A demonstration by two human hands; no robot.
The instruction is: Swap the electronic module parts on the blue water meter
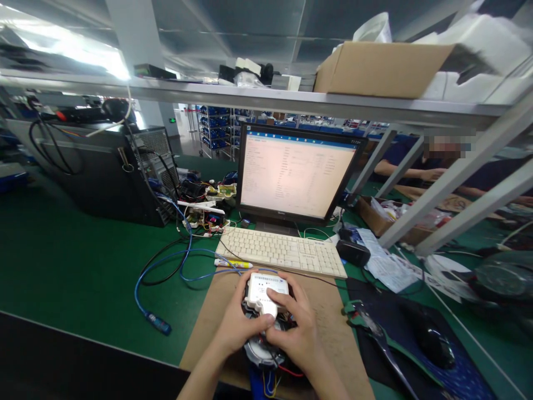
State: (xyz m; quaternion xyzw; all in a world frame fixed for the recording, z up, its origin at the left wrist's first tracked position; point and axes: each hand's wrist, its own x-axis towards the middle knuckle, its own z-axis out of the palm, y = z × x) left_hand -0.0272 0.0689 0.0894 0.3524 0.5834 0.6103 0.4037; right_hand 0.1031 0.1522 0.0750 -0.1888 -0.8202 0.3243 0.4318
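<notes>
Both hands are on a white plastic module (268, 286) at the bottom centre, over a round device (260, 353) with coloured wires hanging from it. My left hand (237, 319) grips the module's left side, its thumb on the lower tab. My right hand (297, 319) holds the right side, one finger bent onto the top face and the thumb low beside the tab. Part of the device is hidden under my hands. Beneath them lies a brown cardboard sheet (333, 328).
A keyboard (283, 250) and monitor (295, 175) stand ahead, with a yellow marker (233, 264) between keyboard and cardboard. Pliers (378, 333) and a mouse (433, 339) lie right. Left are a blue cable (183, 266) and a computer case (112, 172). A person sits across.
</notes>
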